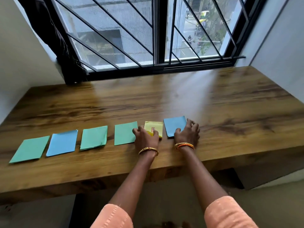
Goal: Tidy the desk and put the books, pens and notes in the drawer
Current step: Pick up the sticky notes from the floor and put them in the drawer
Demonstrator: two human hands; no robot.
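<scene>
Near edge of the wooden table point(213, 104): a row of paper notes. Left hand point(145, 137) has fingers curled on the yellow note pad point(154, 127); right hand point(187, 134) presses spread fingers on the blue note point(174, 125). Green note point(125, 133) alongside. Behind, a barred window point(154, 38).

Six note stacks sit in a row along the near edge of the desk point(197, 99), running left to right. The left hand point(145, 137) rests on the fifth stack point(154, 127), the right hand point(187, 134) on the sixth stack point(175, 125). Window point(148, 30) on the far side.
</scene>
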